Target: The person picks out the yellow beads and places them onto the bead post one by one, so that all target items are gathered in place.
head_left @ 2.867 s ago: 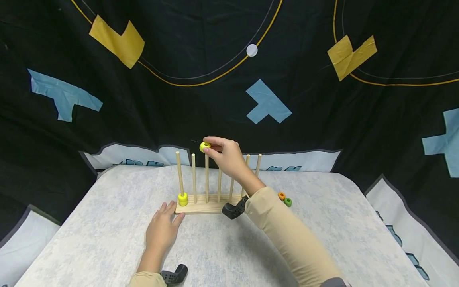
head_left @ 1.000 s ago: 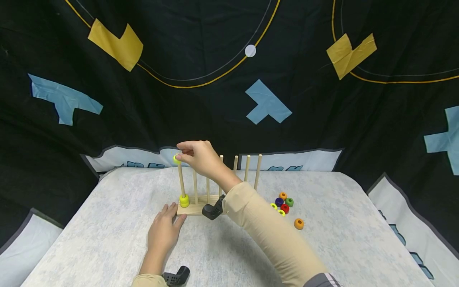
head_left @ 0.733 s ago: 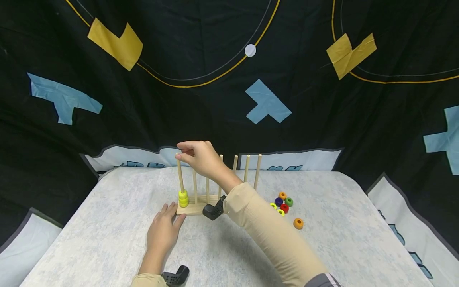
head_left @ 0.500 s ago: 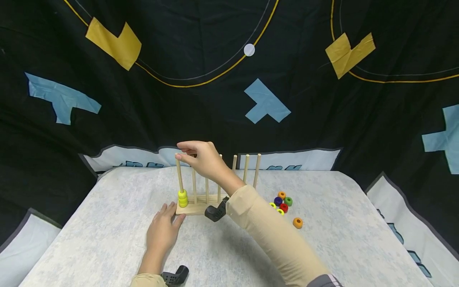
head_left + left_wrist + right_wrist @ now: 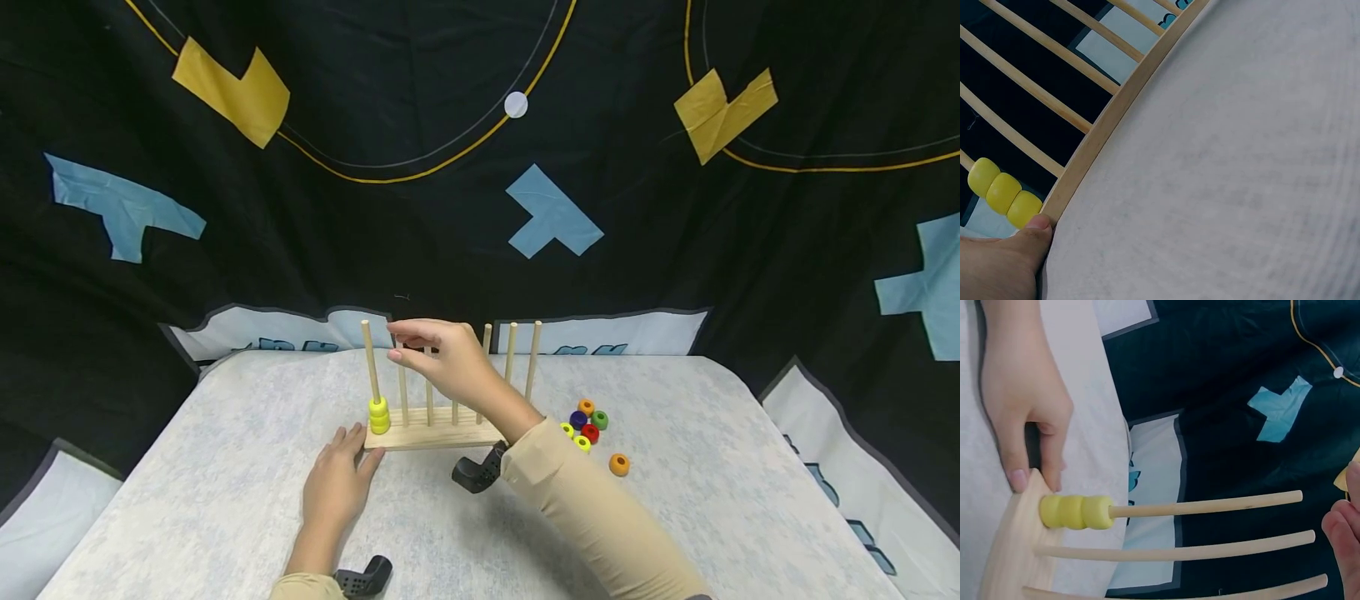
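Observation:
A wooden peg rack (image 5: 438, 435) with several upright pegs stands on the table. Three yellow beads (image 5: 1075, 512) are stacked at the bottom of its leftmost peg. My left hand (image 5: 335, 487) grips the left end of the rack's base, thumb (image 5: 1039, 222) on the front edge and fingers on the far side. My right hand (image 5: 457, 358) hovers in front of the middle pegs, partly hiding them, thumb and fingers apart with nothing between them. In the right wrist view only its fingertips (image 5: 1344, 528) show, at the right edge, beyond the peg tops.
Loose beads lie right of the rack: an orange bead (image 5: 587, 407), a purple bead (image 5: 578, 419), a green bead (image 5: 600, 419), a red bead (image 5: 590, 433), two yellow ones, and another orange bead apart from them. A black curtain (image 5: 420, 250) hangs behind the table (image 5: 420, 533).
My right hand carried a yellow bead to the leftmost peg and let it go; the bead dropped onto the two below. The hand then moved right and lower. My left hand stayed put.

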Demonstrator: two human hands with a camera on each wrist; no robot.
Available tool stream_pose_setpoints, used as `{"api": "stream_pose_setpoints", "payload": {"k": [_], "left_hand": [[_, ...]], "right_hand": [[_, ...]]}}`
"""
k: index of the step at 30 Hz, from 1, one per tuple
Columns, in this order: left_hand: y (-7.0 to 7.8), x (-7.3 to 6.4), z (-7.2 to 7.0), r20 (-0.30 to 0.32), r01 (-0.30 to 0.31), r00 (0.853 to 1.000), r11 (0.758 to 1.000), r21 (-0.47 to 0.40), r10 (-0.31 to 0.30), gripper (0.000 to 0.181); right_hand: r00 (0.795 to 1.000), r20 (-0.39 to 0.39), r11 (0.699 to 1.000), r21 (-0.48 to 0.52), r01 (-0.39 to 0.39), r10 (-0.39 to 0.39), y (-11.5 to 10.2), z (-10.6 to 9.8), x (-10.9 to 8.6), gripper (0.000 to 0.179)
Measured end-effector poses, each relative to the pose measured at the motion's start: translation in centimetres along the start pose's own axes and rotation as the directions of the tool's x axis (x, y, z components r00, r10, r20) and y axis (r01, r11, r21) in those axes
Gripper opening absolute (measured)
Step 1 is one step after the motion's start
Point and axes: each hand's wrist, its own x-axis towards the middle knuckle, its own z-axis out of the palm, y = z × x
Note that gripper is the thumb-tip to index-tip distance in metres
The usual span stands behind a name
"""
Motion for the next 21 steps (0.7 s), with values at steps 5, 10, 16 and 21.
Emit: {"api": "stream_pose_setpoints", "payload": {"k": [5,10,16,21], "left_hand": [[-0.1,0.0,0.1,0.003,-0.001,1.000,1.000,0.002,0.001,0.060],[-0.1,0.0,0.1,0.016,0.003,1.000,1.000,0.004,-0.003,0.061],[0.0,-0.1,0.2,0.023,-0.010,1.000,1.000,0.006,0.010,0.060],[0.0,0.0,0.0,0.011,-0.018,1.000,1.000,0.014,0.018,0.060]], "right_hand": [[0.999,0.030,0.999,0.022,-0.035,0.034,0.3,-0.3,-2.0,0.037],[0.995,0.071,0.997,0.004,-0.076,0.076,0.7,-0.4,-4.2,0.037],[0.981,0.105,0.987,-0.005,-0.162,0.161,1.2,-0.5,-7.1,0.038],[0.954,0.138,0.961,0.032,-0.273,0.266,2.0,-0.6,-9.5,0.039]]}}
